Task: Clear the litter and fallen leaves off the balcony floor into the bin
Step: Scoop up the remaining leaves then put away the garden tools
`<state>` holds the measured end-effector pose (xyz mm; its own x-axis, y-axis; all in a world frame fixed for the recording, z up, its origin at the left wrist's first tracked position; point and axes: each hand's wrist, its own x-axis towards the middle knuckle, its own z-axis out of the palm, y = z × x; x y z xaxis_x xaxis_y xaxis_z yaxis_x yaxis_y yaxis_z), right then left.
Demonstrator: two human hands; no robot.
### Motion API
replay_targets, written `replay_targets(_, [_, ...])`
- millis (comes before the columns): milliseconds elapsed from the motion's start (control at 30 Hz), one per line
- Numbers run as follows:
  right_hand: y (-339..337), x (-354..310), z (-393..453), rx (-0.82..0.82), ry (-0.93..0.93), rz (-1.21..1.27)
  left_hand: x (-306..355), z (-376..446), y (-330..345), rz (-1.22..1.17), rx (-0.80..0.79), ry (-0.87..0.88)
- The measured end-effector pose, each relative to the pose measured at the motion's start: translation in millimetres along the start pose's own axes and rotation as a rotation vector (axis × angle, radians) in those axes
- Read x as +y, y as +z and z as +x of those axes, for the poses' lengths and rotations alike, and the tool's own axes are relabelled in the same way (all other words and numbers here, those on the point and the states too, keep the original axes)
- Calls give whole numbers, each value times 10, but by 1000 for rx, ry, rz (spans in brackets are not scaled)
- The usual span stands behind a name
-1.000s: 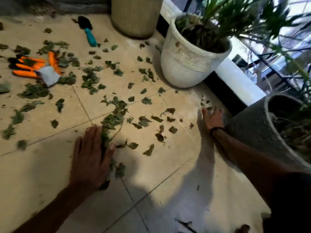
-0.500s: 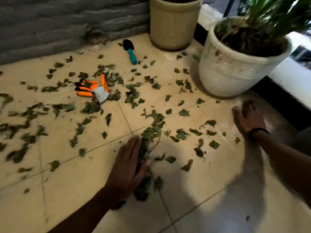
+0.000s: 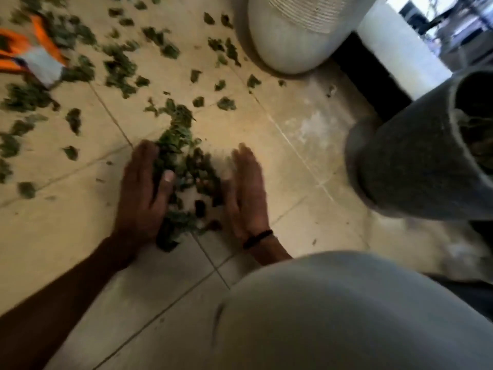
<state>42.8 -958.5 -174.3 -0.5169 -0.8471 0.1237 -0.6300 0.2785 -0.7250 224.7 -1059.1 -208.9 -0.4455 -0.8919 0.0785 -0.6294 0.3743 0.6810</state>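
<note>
From my feed: both hands are down on the tiled balcony floor (image 3: pixel 306 145) with a heap of green leaves (image 3: pixel 184 172) between them. Left hand (image 3: pixel 142 193) lies flat, fingers straight, its inner edge and thumb pressed against the left side of the heap. Right hand (image 3: pixel 246 188) stands on its edge, fingers straight and together, palm facing the heap and touching its right side; black band at that wrist. Neither hand grips anything, both are spread open. More loose leaves (image 3: pixel 117 68) are scattered over the tiles up and to the left of the heap, well apart from the hands. An orange and grey glove (image 3: pixel 34 58) lies among them at the upper left edge, partly cut off. White ribbed planter (image 3: pixel 293 30) stands at the top, just beyond the scattered leaves. Dark grey pot (image 3: pixel 416 161) stands at the right, near the right hand but not touching it; something dry sits inside, too dim to identify. A pale grey trouser knee (image 3: pixel 346 316) fills the lower right. Frame is motion-blurred, so fine leaf detail is unreadable. I can't pick out a bin for certain.
</note>
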Motion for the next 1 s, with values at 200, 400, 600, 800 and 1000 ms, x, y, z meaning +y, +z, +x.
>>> replay_targets(200, [-373,526,-839,349,580,-296,112,-42,-38,29,-45,1])
replay_targets(400, [379,-226,-468,-63,55,-99,88,13,-160,-204,-53,-97])
replay_targets(600, [646,-563,-781,-212,-202,-358,-226,-315,-693,-113,-123,-111])
replay_targets(800, [1018,-881,209,-243,-78,-445,-227,-598,-865,39,-24,-47])
replay_targets(1000, [283,-948,-193,-277,-124,-393,-307,-1528,-890,264,-105,-325])
